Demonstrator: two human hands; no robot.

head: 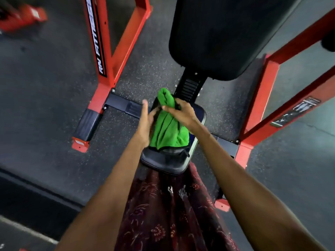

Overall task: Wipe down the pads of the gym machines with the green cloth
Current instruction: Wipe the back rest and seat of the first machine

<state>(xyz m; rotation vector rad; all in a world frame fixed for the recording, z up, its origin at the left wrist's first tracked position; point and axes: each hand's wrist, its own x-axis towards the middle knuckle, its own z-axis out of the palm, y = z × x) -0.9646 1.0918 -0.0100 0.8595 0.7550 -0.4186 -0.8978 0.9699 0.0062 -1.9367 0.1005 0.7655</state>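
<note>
Both hands met over the seat pad (pixel 163 161), cloth (pixel 169 130) bunched between them, hanging above the pad. Right hand (pixel 181 113) grip pinched the cloth's upper part, fingers curled round it. Left hand (pixel 146 120) blurred, fingers straight, palm against the cloth's left side. Back pad (pixel 221 37) stood beyond, inside the red frame (pixel 108 51), well apart from the cloth

Left hand (pixel 147 118) motion-blurred, grip on green cloth (pixel 168 127) unclear. Back pad (pixel 223 37) cut off by top edge. Seat pad (pixel 163 160) partly hidden under cloth; possibly a strap there.
</note>
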